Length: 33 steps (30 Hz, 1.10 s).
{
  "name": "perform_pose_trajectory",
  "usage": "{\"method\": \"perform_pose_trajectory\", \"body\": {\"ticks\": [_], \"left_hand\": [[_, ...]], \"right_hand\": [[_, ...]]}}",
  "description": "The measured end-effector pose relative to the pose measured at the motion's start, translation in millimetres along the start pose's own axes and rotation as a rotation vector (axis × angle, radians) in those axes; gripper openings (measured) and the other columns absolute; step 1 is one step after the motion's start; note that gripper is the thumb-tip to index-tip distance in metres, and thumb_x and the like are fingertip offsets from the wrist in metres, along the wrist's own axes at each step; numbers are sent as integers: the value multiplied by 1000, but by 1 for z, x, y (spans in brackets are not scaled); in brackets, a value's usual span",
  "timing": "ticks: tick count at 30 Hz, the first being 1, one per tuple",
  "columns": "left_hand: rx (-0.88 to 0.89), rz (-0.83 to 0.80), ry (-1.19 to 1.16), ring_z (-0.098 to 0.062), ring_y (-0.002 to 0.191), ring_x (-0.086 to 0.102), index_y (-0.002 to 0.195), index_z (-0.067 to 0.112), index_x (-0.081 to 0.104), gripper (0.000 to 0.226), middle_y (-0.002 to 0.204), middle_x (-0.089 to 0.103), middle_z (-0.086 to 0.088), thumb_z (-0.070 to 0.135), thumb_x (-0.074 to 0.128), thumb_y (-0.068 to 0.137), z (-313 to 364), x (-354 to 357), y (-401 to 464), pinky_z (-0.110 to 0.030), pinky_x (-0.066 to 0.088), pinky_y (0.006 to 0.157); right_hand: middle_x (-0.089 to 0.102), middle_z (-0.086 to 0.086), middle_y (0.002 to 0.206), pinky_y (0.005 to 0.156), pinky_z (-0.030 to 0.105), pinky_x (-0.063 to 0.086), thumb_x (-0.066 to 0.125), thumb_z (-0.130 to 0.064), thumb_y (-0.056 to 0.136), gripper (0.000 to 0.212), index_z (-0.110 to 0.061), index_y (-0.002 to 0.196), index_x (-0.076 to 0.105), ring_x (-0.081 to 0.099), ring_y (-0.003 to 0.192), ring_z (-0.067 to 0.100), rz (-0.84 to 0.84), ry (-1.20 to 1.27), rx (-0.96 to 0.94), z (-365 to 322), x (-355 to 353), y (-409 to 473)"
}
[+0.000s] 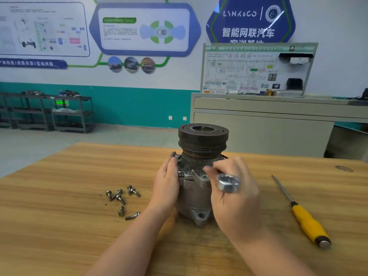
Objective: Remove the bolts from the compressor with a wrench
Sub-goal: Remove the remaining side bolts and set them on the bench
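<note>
A grey compressor with a dark pulley on top stands upright on the wooden table. My left hand presses flat against its left side. My right hand grips a silver wrench at the compressor's upper right; the ring end points toward me and the far end is hidden behind my fingers. Several loose bolts lie on the table to the left of the compressor.
A yellow-handled screwdriver lies on the table to the right. Behind the table stand a beige cabinet with a display board and dark metal racks by the teal wall.
</note>
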State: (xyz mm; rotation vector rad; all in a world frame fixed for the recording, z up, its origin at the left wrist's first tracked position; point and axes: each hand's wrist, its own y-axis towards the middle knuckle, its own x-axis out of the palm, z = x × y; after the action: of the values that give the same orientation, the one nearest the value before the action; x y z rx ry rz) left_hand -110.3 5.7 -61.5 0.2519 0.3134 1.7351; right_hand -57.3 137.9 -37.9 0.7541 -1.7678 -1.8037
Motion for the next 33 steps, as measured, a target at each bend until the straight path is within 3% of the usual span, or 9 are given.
{"method": "perform_pose_trajectory", "body": {"ticks": [3,6,10,14,16,20,26,30,33], "left_hand": [[-13,11,-27,-13,133,45,145,18,46,45,142,54,1,35,29,107,3,0,1,-36,33,115],[-17,2,-36,13,108,53,136,27,52,38,118,62,19,35,28,107,2,1,1,-6,40,91],[-36,18,-51,29,76,54,98,38,61,31,76,66,38,36,31,106,2,1,0,6,37,59],[-21,53,-87,19,89,59,108,34,65,33,92,70,27,36,32,105,-1,4,1,-1,43,74],[-41,39,-92,8,105,59,122,28,64,37,110,69,17,39,33,105,-2,3,1,-14,44,90],[-45,33,-73,13,98,59,113,33,65,33,102,68,23,39,34,104,-1,2,2,-8,42,79],[-55,30,-87,-12,125,54,134,19,58,43,129,64,3,37,32,105,1,3,2,-35,39,111],[-67,45,-74,-14,131,49,140,18,53,47,138,59,1,40,32,105,0,3,3,-42,34,116],[-67,51,-77,-16,131,49,140,18,53,46,138,59,-1,39,32,105,0,3,2,-43,34,115]], "right_hand": [[53,3,68,56,23,41,33,-38,103,39,-12,85,55,51,57,16,88,204,210,0,2,1],[59,-1,67,46,22,40,33,-39,101,18,-40,88,46,50,45,16,271,595,591,7,-1,8],[62,4,56,37,17,35,27,-15,105,21,-18,89,40,47,35,15,278,843,1150,36,-7,20],[66,8,57,39,18,45,32,-21,106,19,-11,98,47,57,41,13,198,1140,1486,54,-12,22],[67,11,61,44,21,50,31,-21,106,21,-10,98,47,62,47,16,238,1199,1436,54,-12,21],[67,7,60,43,24,50,27,-19,106,21,-13,94,43,60,45,16,246,1052,1224,48,-10,20],[68,6,69,45,27,51,32,-18,105,18,-19,89,41,60,45,16,196,818,918,36,-13,18],[65,5,73,48,26,52,43,-31,101,12,-28,91,48,62,50,12,109,635,523,26,-13,10],[61,-2,67,50,27,51,58,-32,96,21,-13,88,62,62,54,10,-27,553,263,24,-17,6]]}}
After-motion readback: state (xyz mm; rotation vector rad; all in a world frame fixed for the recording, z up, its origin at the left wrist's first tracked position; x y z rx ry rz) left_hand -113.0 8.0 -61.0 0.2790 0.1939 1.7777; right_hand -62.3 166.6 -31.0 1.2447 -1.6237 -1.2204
